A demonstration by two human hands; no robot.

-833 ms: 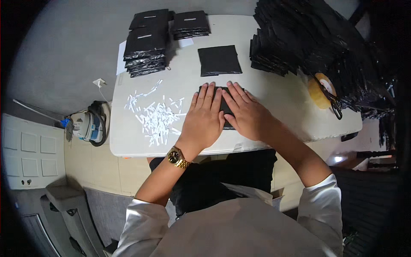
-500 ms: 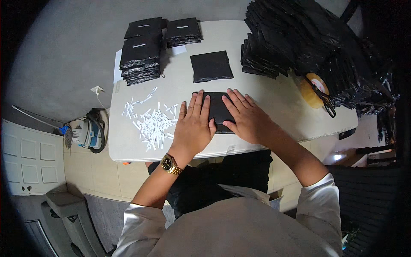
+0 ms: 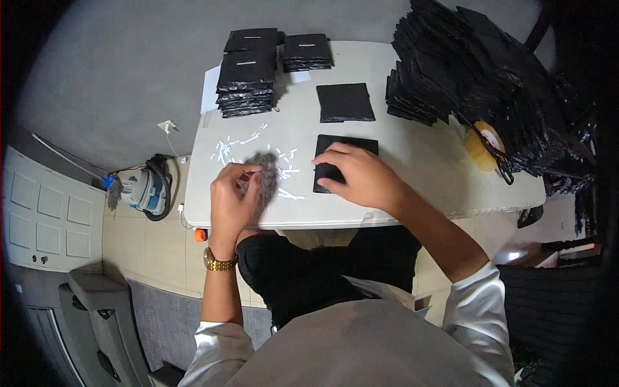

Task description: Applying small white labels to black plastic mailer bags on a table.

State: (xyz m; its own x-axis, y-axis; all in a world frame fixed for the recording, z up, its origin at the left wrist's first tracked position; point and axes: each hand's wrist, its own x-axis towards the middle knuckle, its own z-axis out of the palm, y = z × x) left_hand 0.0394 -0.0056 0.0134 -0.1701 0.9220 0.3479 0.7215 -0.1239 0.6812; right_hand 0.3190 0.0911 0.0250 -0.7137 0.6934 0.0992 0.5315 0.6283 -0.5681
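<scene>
A flat black plastic packet point(image 3: 351, 142) lies near the front of the white table, under my right hand point(image 3: 364, 175). The fingers of that hand are bent and parted from the thumb, resting on the packet toward its left edge. To the left, my left hand point(image 3: 233, 197) is over a scatter of small white paper slips point(image 3: 284, 158). Its thumb and forefinger come close together in a pinch; anything between them is too small to make out. A blurred grey patch shades the slips beside these fingers. Farther back lies a second flat black packet point(image 3: 346, 102).
Stacked black packets point(image 3: 245, 71) with white slips on top stand at the far left, a shorter stack point(image 3: 307, 53) beside them. A large heap of black packets point(image 3: 451, 71) fills the far right. Near it are a tape roll point(image 3: 478, 151) and black-handled scissors point(image 3: 503, 164).
My hands, both flat on the near packet before, have parted. The left has moved left onto the white slips and pinches; the right remains on the packet, now bent. The view has shifted.
</scene>
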